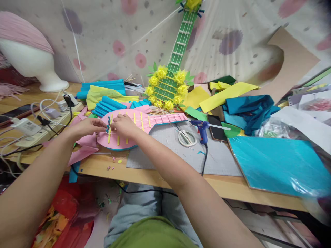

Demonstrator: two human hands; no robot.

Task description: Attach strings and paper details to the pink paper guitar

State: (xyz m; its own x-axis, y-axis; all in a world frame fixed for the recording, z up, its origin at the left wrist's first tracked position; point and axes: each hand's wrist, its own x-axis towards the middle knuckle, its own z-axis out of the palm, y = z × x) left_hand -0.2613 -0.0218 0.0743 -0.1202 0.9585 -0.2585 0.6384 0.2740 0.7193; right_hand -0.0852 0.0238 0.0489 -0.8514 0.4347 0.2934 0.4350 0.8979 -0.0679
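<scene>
A pink paper guitar point(155, 121) with yellow strips across it lies flat on the wooden table point(160, 177). My left hand point(86, 126) and my right hand point(124, 124) meet over its round body at the left end. Both pinch a small blue paper piece point(108, 126) that sits against the pink surface. The fingers of each hand are curled together around that piece. A grey cutting mat point(219, 156) lies under the guitar's neck.
A green paper guitar with yellow flowers point(170, 82) leans on the back wall. Scissors point(186, 137), a blue glue gun point(202, 130) and a phone point(216, 126) lie on the mat. A power strip with cables point(43, 129) sits left, a teal board point(279, 165) right.
</scene>
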